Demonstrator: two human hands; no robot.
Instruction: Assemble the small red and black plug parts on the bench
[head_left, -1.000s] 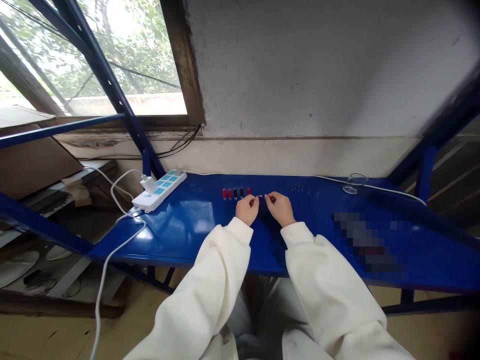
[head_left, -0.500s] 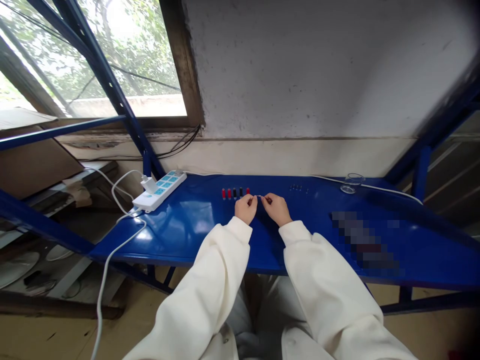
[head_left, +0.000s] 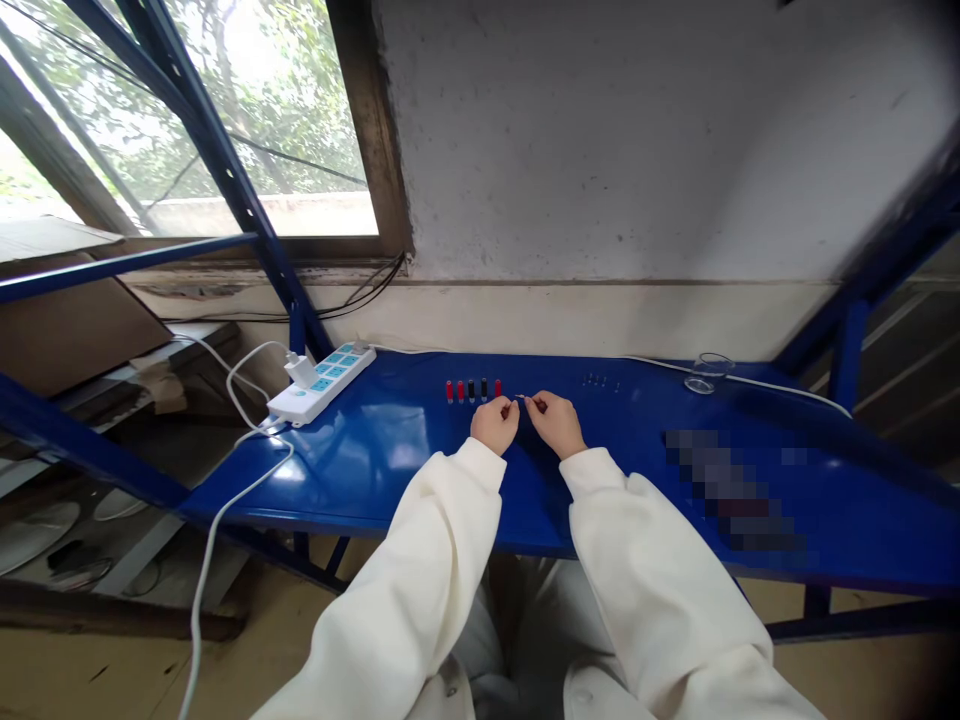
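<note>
My left hand (head_left: pixel 495 425) is closed in a pinch, thumb and forefinger together, over the middle of the blue table. Just to its right, my right hand (head_left: pixel 556 424) is pinched too, with a tiny pale piece (head_left: pixel 520 397) at its fingertips. The fingertips of both hands nearly meet; what the left one holds is too small to make out. Behind the left hand stands a row of small red cylinders (head_left: pixel 450 391) and black cylinders (head_left: pixel 472 390) with light-coloured lower ends. Several tiny metal pieces (head_left: pixel 594 381) lie beyond the right hand.
A white power strip (head_left: pixel 300 403) with a plugged-in adapter lies on the left of the blue table (head_left: pixel 360 450), its white cable hanging over the edge. At the back right is a clear glass cup (head_left: pixel 709 372). A pixelated dark object (head_left: pixel 735 490) lies on the right.
The view has shifted slightly. My fingers have moved a little, and the left thumb and forefinger have drawn slightly away, showing more of the last red cylinder.
</note>
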